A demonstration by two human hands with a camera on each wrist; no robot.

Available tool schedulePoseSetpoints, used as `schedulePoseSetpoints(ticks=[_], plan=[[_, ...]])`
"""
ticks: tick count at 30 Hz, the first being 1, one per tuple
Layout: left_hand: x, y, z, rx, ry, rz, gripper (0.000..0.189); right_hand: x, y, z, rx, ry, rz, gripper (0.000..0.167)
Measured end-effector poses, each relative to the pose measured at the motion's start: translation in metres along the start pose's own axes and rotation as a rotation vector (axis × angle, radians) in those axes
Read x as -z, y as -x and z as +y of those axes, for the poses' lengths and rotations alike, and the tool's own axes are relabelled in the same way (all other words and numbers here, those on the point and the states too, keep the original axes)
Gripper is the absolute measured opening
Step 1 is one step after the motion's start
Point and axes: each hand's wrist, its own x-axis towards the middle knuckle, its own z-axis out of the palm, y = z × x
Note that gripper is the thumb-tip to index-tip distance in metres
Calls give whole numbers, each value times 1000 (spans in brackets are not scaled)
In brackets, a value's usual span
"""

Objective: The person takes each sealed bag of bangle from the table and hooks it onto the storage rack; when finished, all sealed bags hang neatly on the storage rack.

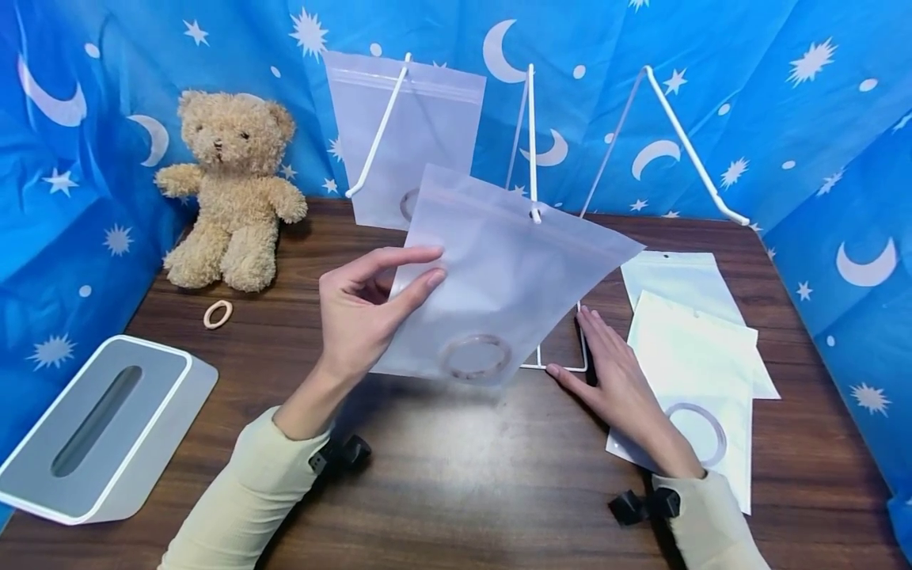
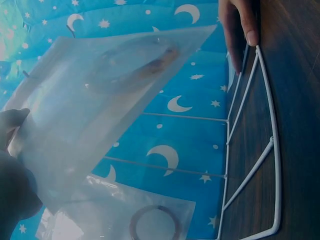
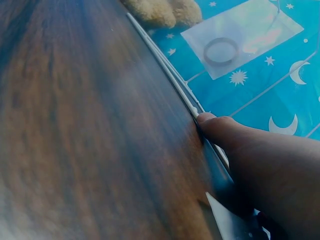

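Observation:
My left hand (image 1: 356, 309) pinches the left edge of a frosted zip bag (image 1: 492, 277) between thumb and fingers. Inside the bag, near its bottom, lies a bangle-like ring (image 1: 508, 358). The bag hangs tilted, and its punched hole sits at the tip of the middle hook (image 1: 531, 142) of a white wire rack. On the rack's left hook (image 1: 385, 123) hangs another frosted bag (image 1: 442, 119) with a ring in it. My right hand (image 1: 616, 376) rests at the rack's base; in the right wrist view, the thumb (image 3: 215, 127) touches the base wire (image 3: 172, 77).
Several pale bags (image 1: 691, 332) lie overlapping on the right, the top one holding a ring (image 1: 721, 443). The rack's right hook (image 1: 691, 146) carries nothing. A teddy bear (image 1: 235, 190), a small wooden ring (image 1: 208, 318) and a grey-topped tissue box (image 1: 150, 443) stand left.

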Motion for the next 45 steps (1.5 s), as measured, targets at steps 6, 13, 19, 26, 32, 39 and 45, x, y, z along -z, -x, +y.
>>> schedulePoseSetpoints(ticks=[6,13,19,26,32,39,45], plan=[[-5,-11,-20,-38,12,6,20,1,-1,1,10,6,25,93],[-9,-22,-45,-41,-57,64,21,-1,1,0,27,22,22,92],[-23,-34,-50,38,-51,106,21,0,7,0,19,35,18,93],[-34,-46,-69,63,14,165,22,-2,7,1,39,40,38,92],[-41,-59,-84,54,64,207,21,-4,5,1,33,47,41,92],[-42,-63,-96,66,102,249,22,-7,6,-1,34,43,28,93],[-47,-70,-99,52,125,244,22,-5,6,1,34,50,44,93]])
